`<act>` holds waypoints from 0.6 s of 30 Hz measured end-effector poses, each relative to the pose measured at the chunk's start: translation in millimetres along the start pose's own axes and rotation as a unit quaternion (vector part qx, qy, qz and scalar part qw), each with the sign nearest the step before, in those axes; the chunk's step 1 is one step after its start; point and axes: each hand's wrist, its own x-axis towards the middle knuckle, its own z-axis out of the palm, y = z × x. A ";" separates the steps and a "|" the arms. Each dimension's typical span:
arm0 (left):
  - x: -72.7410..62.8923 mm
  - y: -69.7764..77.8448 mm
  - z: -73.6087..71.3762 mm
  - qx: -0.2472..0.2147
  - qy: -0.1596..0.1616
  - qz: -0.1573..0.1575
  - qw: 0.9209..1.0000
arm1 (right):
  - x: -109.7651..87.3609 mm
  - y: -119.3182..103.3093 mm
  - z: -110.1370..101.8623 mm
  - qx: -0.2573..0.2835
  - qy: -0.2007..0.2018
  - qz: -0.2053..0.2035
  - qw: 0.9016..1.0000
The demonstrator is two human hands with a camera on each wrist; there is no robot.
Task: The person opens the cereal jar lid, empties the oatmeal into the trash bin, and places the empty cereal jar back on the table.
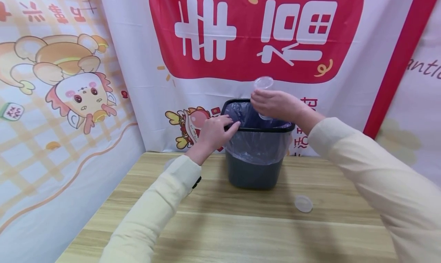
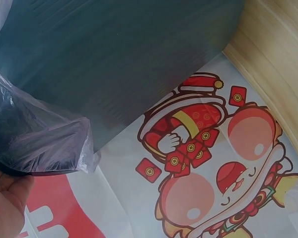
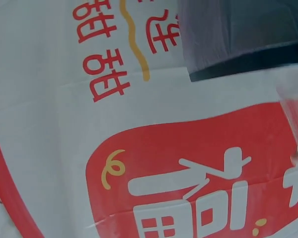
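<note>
A dark grey trash bin (image 1: 254,175) stands at the back of the table, with a clear plastic liner (image 1: 256,146) folded over its black rim. My left hand (image 1: 218,132) grips the rim at the left side; its fingertips show at the rim in the left wrist view. Over the bin's mouth, my right hand (image 1: 275,105) holds a clear plastic cup (image 1: 263,83) with its fingers around the side. Part of the cup is hidden behind the hand. In the right wrist view the cup (image 3: 295,101) is blurred at the right edge.
A round translucent lid (image 1: 303,203) lies flat on the wooden table (image 1: 241,236), right of the bin. Something clear (image 1: 169,163) is partly hidden behind my left forearm. A printed cloth (image 1: 131,64) hangs close behind the bin.
</note>
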 end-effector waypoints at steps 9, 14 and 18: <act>1.1 -1.8 -2.1 -0.003 0.000 0.002 1.000 | -0.8 3.7 -0.6 -0.023 -0.013 0.027 0.999; 0.4 -2.4 -2.2 0.001 -0.006 0.002 1.000 | 0.9 2.3 -0.2 0.004 0.006 -0.006 1.000; 0.4 -2.5 -2.2 0.000 -0.004 0.006 1.000 | -1.6 7.5 -0.1 -0.002 -0.012 0.041 0.999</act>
